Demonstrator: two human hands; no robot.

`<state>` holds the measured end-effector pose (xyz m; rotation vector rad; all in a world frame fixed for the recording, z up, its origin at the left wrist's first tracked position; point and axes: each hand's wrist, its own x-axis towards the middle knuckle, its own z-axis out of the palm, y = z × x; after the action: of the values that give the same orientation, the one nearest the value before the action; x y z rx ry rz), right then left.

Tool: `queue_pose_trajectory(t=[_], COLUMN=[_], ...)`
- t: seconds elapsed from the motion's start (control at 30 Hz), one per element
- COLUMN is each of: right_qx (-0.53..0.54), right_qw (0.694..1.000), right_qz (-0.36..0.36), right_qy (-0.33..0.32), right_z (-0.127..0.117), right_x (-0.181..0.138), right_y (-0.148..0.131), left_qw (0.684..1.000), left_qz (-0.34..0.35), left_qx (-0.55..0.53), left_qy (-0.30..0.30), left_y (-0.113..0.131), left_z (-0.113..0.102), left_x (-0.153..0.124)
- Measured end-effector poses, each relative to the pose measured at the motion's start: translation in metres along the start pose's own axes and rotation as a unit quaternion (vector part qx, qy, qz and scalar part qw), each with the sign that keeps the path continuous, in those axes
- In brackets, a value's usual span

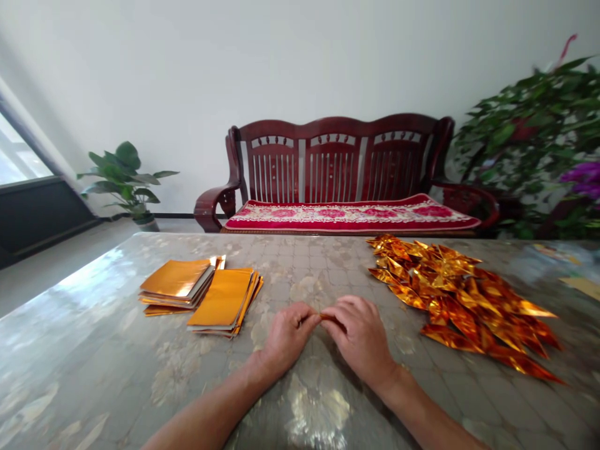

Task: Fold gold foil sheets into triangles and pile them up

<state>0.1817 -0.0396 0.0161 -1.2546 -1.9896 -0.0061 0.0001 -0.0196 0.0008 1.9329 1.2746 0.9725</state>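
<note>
My left hand (291, 331) and my right hand (359, 334) meet over the middle of the table, both with fingers pinched together. Between their fingertips shows a small bit of gold foil paper (323, 316); the fingers hide most of it. Left of my hands lie two stacks of square gold foil sheets, the nearer stack (222, 300) overlapping the farther stack (175, 279). To the right is a heap of folded, pointed gold foil pieces (450, 297), spread loosely and apart from my right hand.
The table (117, 362) has a shiny patterned cover. Clear plastic wrapping (553, 259) lies at its right side. Behind stands a dark red wooden bench (332, 162) with a red floral cushion (347, 215). Potted plants, one leafy plant (124, 178) and one larger plant (539, 131), flank it.
</note>
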Motion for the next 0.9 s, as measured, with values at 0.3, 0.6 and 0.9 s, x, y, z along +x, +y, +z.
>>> queue_pose_trajectory(t=[0.3, 0.6, 0.9], right_qx=[0.081, 0.171, 0.195], right_qw=[0.989, 0.966, 0.964], right_qz=[0.091, 0.147, 0.126], right_qy=[-0.089, -0.123, -0.127], right_z=[0.004, 0.006, 0.002], right_x=[0.002, 0.005, 0.008], right_y=[0.004, 0.010, 0.006], left_qw=[0.941, 0.892, 0.875], left_qz=[-0.138, -0.163, -0.183], left_qx=[-0.299, -0.409, -0.431], left_qy=[-0.075, -0.097, -0.120], left_y=[-0.004, -0.010, -0.010], left_z=[0.005, 0.007, 0.005], left_x=[0.006, 0.002, 0.002])
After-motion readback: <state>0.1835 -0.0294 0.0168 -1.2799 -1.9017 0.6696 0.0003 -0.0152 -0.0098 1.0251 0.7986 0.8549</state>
